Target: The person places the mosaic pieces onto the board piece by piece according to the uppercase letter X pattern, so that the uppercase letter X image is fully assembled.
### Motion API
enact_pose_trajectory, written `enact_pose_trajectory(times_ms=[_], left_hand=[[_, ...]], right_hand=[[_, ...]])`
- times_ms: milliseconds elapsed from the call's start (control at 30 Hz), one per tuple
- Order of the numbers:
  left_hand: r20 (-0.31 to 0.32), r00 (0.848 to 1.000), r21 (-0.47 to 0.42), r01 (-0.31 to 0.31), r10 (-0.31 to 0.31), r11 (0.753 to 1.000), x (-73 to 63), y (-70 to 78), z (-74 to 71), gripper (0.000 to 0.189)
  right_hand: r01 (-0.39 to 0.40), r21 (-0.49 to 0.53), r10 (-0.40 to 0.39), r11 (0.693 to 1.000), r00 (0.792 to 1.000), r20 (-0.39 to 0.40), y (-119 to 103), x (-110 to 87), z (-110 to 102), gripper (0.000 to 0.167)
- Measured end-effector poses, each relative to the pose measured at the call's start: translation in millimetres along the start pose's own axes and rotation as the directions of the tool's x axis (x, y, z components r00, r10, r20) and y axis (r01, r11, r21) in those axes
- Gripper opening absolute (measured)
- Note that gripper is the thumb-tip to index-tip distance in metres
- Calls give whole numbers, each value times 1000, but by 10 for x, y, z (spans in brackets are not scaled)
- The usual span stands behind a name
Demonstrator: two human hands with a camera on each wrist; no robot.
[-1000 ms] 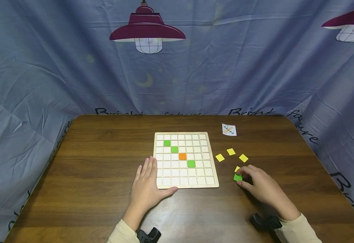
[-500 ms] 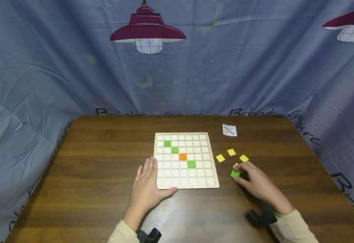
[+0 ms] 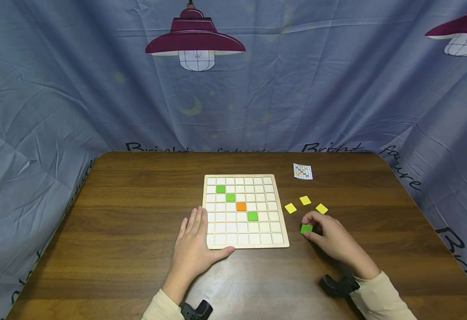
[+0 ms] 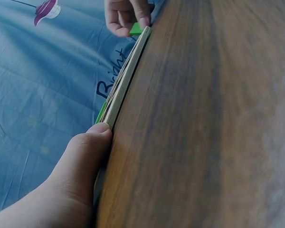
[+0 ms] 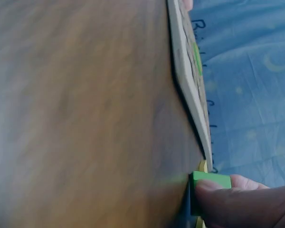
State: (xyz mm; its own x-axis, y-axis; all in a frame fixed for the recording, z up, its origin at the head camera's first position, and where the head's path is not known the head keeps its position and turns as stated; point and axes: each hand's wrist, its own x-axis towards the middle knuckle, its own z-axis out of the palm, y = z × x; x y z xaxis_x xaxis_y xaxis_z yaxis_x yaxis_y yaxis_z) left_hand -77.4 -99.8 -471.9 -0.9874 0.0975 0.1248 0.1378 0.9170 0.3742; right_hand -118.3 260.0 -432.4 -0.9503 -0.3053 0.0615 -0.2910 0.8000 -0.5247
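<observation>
Pinched between thumb and curled fingers of the right hand: a green tile, held low over the wooden surface, just right of the gridded board. Clearer in the right wrist view: thumb pressed on the near face of the green tile, a sliver of yellow showing behind it, the board's edge running away beyond. Not told by that view, but plain from the head view: three yellow tiles lying loose just past the right fingertips, and a small patterned card farther out again. Left hand flat on the surface, fingers straight and relaxed along the board's left edge, thumb against its near corner, gripping nothing. Left wrist view: thumb tip touching the board's rim, with the right hand and green tile seen far off past the board. On the board, beyond the left fingertips: three green tiles and one orange tile set in cells, running diagonally. Behind everything, a blue curtain printed with lamps.
</observation>
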Motion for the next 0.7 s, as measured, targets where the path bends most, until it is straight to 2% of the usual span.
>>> enact_pose_trajectory(times_ms=[233,400,533,700], left_hand=[[-7,1000,2,-2,2,1000,0,3,-2,129],[-16,1000,0,-6,6,1000,1,15,1,129],[-11,1000,-8,-5,5,1000,0,11,3,128],[-6,1000,-4,-1,1,1000,1,-2,6,129]], right_hand=[[13,121,-7,993,999,-51,-224,172,129,18],[52,206,-51,977,999,-11,-452,302,289,16],[53,197,-60,979,998,31,-564,371,411,15],[76,140,-78,987,997,9,-605,393,491,13]])
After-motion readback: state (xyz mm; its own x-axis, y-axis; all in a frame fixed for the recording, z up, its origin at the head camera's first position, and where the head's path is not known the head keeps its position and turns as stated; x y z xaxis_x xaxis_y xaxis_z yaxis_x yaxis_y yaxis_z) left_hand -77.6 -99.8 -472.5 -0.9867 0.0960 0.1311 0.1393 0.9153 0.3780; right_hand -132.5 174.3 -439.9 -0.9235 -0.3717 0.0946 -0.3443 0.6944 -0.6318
